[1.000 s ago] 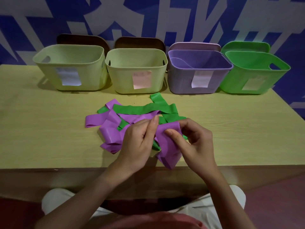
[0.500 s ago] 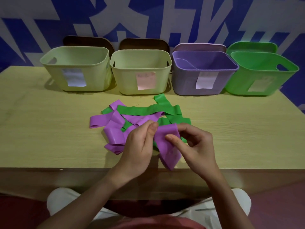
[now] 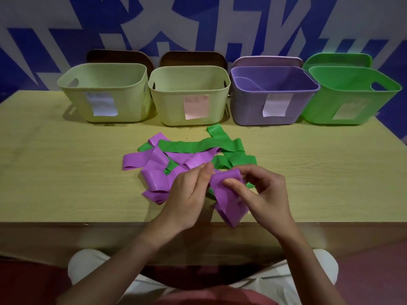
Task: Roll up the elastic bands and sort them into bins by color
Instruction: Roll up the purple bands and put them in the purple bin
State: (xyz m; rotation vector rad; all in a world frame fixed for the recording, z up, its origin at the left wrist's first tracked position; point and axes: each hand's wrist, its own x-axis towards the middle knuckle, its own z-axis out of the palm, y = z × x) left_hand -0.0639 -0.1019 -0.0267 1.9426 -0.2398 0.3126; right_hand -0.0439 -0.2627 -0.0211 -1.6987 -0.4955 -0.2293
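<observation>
While both hands pinch the upper end of the purple band (image 3: 229, 199), left hand (image 3: 189, 194) and right hand (image 3: 262, 194) level across it, its long axis hangs toward the near surface (image 3: 55, 172) edge, with the purple bin (image 3: 248, 108) beyond the right hand.

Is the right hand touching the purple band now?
Touching. In the head view the right hand pinches the purple band, thumb on its front.
</observation>
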